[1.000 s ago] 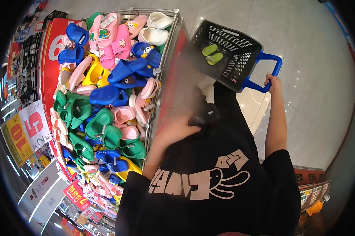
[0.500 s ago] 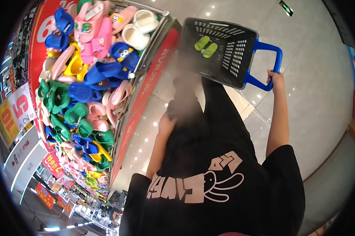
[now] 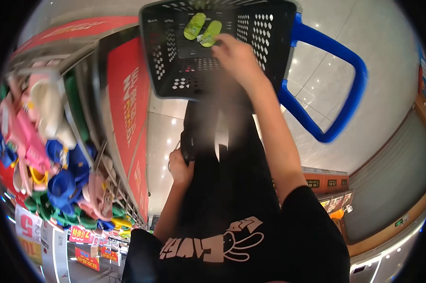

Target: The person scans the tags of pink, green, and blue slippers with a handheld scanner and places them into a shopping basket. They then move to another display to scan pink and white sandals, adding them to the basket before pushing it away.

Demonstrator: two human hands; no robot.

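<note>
Two lime-green slippers (image 3: 194, 26) are held in a perforated black basket (image 3: 279, 42), above glossy floor tiles (image 3: 162, 155); right hand (image 3: 236, 55) nearby, fingers bent, grasp cannot be told. Black object (image 3: 188, 145) gripped by left hand's (image 3: 180, 167) curled fingers. Glossy clogs (image 3: 62, 186) heaped on metal-railed shop rack (image 3: 83, 49)

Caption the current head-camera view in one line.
Right hand reaching toward green slippers in a dark basket, beside piled colourful footwear.

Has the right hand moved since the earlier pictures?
Yes. Judged against the basket, the right hand has left the blue handle and moved toward the green slippers. I cannot tell if it touches them.
</note>
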